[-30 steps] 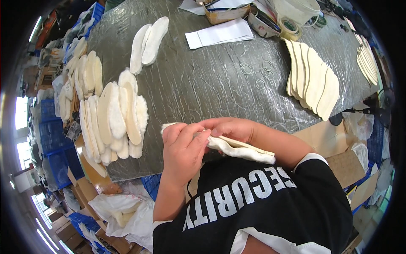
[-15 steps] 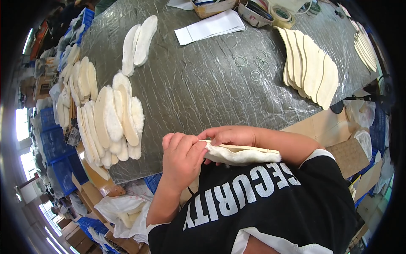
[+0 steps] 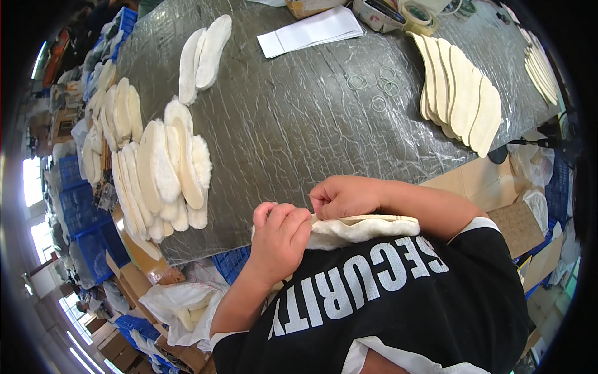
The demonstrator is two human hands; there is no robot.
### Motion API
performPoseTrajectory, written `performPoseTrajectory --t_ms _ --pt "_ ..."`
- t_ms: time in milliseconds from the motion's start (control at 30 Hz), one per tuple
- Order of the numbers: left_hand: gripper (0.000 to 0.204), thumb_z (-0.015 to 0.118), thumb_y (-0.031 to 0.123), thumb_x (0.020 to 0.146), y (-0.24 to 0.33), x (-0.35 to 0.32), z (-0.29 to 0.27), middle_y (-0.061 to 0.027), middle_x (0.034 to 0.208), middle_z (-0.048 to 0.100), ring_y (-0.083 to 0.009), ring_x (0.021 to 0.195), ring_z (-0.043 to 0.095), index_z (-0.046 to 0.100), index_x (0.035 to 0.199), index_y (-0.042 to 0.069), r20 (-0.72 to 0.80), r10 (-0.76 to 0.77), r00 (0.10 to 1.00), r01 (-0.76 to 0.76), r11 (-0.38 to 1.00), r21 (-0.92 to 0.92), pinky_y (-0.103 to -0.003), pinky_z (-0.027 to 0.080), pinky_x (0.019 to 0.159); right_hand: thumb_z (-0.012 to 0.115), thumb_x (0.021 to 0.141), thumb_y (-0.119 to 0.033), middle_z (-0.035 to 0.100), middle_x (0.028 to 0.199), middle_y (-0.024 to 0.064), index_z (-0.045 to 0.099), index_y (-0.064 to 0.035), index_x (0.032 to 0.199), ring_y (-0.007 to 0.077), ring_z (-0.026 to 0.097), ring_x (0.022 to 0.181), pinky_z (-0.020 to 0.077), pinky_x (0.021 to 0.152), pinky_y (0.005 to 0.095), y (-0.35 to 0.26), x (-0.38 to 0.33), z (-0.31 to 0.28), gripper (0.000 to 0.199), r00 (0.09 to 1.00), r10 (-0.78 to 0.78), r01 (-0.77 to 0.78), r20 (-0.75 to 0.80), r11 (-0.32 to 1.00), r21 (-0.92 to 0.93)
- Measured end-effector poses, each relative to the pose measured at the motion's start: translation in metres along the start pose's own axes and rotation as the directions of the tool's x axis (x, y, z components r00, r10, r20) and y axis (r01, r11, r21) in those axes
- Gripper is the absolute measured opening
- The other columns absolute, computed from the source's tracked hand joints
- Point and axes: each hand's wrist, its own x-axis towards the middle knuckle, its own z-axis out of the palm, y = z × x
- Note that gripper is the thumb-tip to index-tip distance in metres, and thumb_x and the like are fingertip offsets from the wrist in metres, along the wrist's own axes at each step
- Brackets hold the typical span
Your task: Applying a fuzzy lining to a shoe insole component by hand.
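Close against my body lies a fleece insole [image 3: 364, 232], its fluffy white side toward me and a firm cream edge on top. My left hand [image 3: 281, 239] is closed round its left end and hides part of it. My right hand [image 3: 347, 197] is curled, fingers pinched together at the insole's upper edge near the middle. Whether a second layer lies along that edge, I cannot tell. The insole's right end sticks out freely below my right forearm.
Piled fleece insoles [image 3: 165, 168] cover the table's left side, with a few more [image 3: 208, 53] behind. A fanned stack of cream insoles [image 3: 461, 93] lies right. Several rubber bands [image 3: 387, 81], white paper slips [image 3: 311, 31] and tape rolls [image 3: 420, 15] lie farther back on the dark table [image 3: 268, 124].
My right hand has lifted and curled at the insole's upper edge, where its fingers were spread over and behind it. My left hand and the insole have shifted slightly right and nearer.
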Motion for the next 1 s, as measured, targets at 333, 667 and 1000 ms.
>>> performPoseTrajectory --t_ms 333,667,1000 --pt "0.011 0.060 0.006 0.081 -0.001 -0.008 0.005 -0.0139 0.099 0.062 -0.0309 0.089 0.059 0.050 0.085 0.003 -0.073 -0.114 0.991 0.097 0.974 -0.205 -0.049 0.043 0.084 0.058 0.084 -0.015 0.056 0.063 0.0002 0.059 -0.0041 0.074 0.0084 0.050 0.056 0.0396 0.049 0.0281 -0.004 -0.007 0.006 0.015 0.996 -0.037 0.038 -0.078 0.999 0.011" --pt "0.015 0.064 0.004 0.075 0.005 -0.005 0.001 -0.0092 0.097 0.063 -0.0260 0.084 0.060 0.052 0.084 0.005 -0.050 -0.180 0.982 0.167 0.966 -0.197 -0.042 0.041 0.080 0.057 0.091 -0.011 0.056 0.069 -0.0029 0.057 -0.0024 0.079 0.0039 0.048 0.063 0.0391 0.055 0.0239 -0.013 -0.016 0.009 0.014 0.991 -0.132 0.132 -0.007 0.990 -0.050" --pt "0.014 0.066 0.003 0.075 -0.003 -0.008 -0.007 -0.0052 0.082 0.064 -0.0240 0.071 0.059 0.054 0.082 0.006 -0.049 -0.204 0.978 0.180 0.935 -0.305 -0.040 0.040 0.073 0.072 0.081 -0.028 0.064 0.113 0.0127 0.048 0.0017 0.134 0.0162 0.059 0.103 0.0468 0.087 0.0294 -0.017 -0.041 -0.033 0.065 0.879 -0.260 0.311 0.399 0.948 -0.068"
